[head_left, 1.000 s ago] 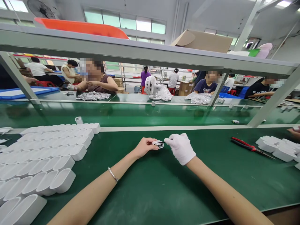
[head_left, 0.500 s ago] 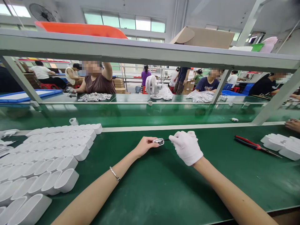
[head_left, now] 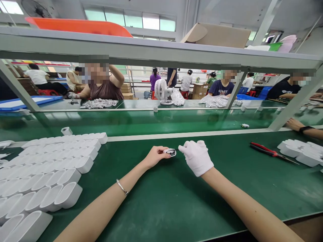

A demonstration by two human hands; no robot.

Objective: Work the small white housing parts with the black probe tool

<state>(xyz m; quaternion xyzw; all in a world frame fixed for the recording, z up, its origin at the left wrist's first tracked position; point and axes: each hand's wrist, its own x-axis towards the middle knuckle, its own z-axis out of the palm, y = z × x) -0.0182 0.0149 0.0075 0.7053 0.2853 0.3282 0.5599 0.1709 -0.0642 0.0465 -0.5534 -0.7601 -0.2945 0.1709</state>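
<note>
Between the thumb and fingers of my bare left hand (head_left: 155, 158) is a small white oval housing (head_left: 173, 153), its open side showing dark parts inside. My right hand (head_left: 197, 158), in a white glove, pinches a thin dark tool (head_left: 177, 150) whose kind I cannot make out. The tool's far end meets the right end of the housing; its tip is hidden or too small to see. Both hands are held over the green work surface (head_left: 161, 201). Rows of white oval cases (head_left: 68, 195) stand to the left of my left arm.
Red-and-black pliers (head_left: 274, 153) lie to the right, beside more white cases (head_left: 300, 151). A co-worker's hand (head_left: 294, 124) rests near the right post. Beyond runs a green belt (head_left: 176, 122) carrying small white pieces. A shelf (head_left: 156, 48) crosses overhead; a white fan (head_left: 161, 90) stands behind.
Small white pieces on the belt have shifted left. The co-worker's hand at the right has reached further in. My hands keep their hold; the view has turned slightly.
</note>
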